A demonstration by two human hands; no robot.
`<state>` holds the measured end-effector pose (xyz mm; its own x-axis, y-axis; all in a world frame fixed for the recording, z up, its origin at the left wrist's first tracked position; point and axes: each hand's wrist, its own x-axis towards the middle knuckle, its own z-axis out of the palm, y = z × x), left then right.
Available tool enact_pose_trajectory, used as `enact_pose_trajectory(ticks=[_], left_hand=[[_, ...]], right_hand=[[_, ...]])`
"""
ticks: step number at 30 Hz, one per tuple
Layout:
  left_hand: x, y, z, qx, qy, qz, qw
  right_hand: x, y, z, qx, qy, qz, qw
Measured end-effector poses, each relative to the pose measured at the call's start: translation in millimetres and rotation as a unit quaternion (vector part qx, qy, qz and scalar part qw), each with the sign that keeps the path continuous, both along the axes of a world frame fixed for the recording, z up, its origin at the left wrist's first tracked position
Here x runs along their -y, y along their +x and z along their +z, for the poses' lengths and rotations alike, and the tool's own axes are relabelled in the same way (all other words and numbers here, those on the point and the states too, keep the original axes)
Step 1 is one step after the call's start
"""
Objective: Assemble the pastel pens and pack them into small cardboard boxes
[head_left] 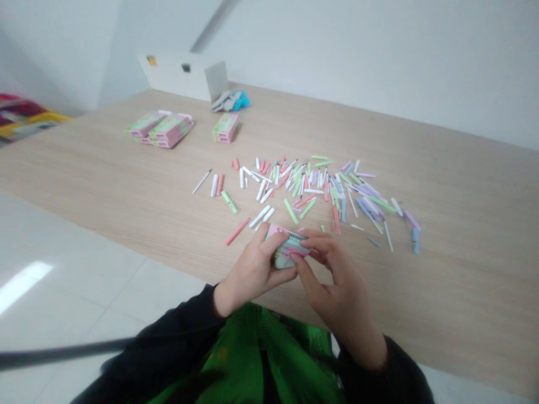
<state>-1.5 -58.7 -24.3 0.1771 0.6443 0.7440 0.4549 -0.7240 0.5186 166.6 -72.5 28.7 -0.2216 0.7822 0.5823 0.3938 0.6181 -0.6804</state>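
**A:** Where's the small box (288, 247)?

**B:** It's held in both hands just above the near edge of the table (463, 269), at six o'clock from the scatter of pens (320, 191).

**A:** And the fingers?

**B:** The left hand (252, 269) wraps the box's nine o'clock end, with the fingers curled close together and the thumb laid along it. The right hand (337, 286) pinches the three o'clock end between thumb and forefinger. Its other fingers are loosely bent and spread a little.

**A:** How would it handle?

**B:** I'd say it's light, made of thin printed card. It looks glossy, so probably a bit slippery. The edges and corners should be stiff and the broad faces soft, so a hard squeeze would likely dent it. The best hold is on the narrow sides near a corner, with light pressure.

**A:** Anything nearby?

**B:** There's a stack of boxes (162, 128) at ten o'clock and a lone box (225, 128) at eleven, both well apart from the hands.
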Motion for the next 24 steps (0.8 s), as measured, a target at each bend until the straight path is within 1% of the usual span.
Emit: enact_pose_trajectory(ticks=[2, 4, 6, 8, 9, 11, 13, 14, 15, 16, 18, 19, 21, 23, 24], left_hand=[[-3, -7, 5.1, -0.009, -0.043, -0.048, 0.998], [-7, -17, 12.2, -0.047, -0.110, -0.111, 0.987], [-10, -28, 19.2, -0.088, -0.172, -0.150, 0.970], [-13, -38, 23.7, -0.101, -0.208, -0.174, 0.957], [-14, -44, 24.8, -0.094, -0.224, -0.190, 0.951], [-20, -57, 25.4, -0.047, -0.249, -0.248, 0.935], [-28, -76, 26.2, 0.030, -0.290, -0.301, 0.908], [-33, -89, 27.1, 0.064, -0.327, -0.303, 0.893], [-39, -105, 28.5, 0.093, -0.367, -0.275, 0.884], [-44, -123, 30.0, 0.103, -0.409, -0.234, 0.876], [-54, -164, 32.6, 0.133, -0.448, -0.119, 0.876], [-58, -186, 33.2, 0.161, -0.447, -0.058, 0.878], [-66, -229, 32.7, 0.197, -0.411, 0.073, 0.887], [-74, -265, 30.2, 0.184, -0.364, 0.187, 0.894], [-79, -280, 28.3, 0.180, -0.349, 0.227, 0.891]], right_hand=[[-2, 1, -4.5, 0.022, 0.004, -0.002, 1.000], [-5, 1, -9.4, 0.018, -0.011, -0.007, 1.000], [-10, 1, -12.4, -0.013, -0.048, -0.006, 0.999], [-16, 2, -10.5, -0.056, -0.075, -0.005, 0.996], [-19, 2, -7.1, -0.073, -0.077, -0.007, 0.994], [-25, 5, 4.2, -0.084, -0.069, -0.004, 0.994], [-32, 10, 19.9, -0.078, -0.060, 0.009, 0.995], [-36, 13, 28.5, -0.070, -0.063, 0.015, 0.995], [-40, 17, 37.1, -0.060, -0.067, 0.020, 0.996], [-46, 20, 45.4, -0.050, -0.069, 0.024, 0.996], [-62, 26, 59.7, -0.025, -0.070, 0.032, 0.997], [-74, 28, 65.4, -0.011, -0.067, 0.036, 0.997], [-107, 28, 73.2, 0.015, -0.064, 0.037, 0.997], [-152, 18, 76.5, 0.032, -0.096, 0.041, 0.994], [-177, 10, 76.6, 0.033, -0.123, 0.044, 0.991]])
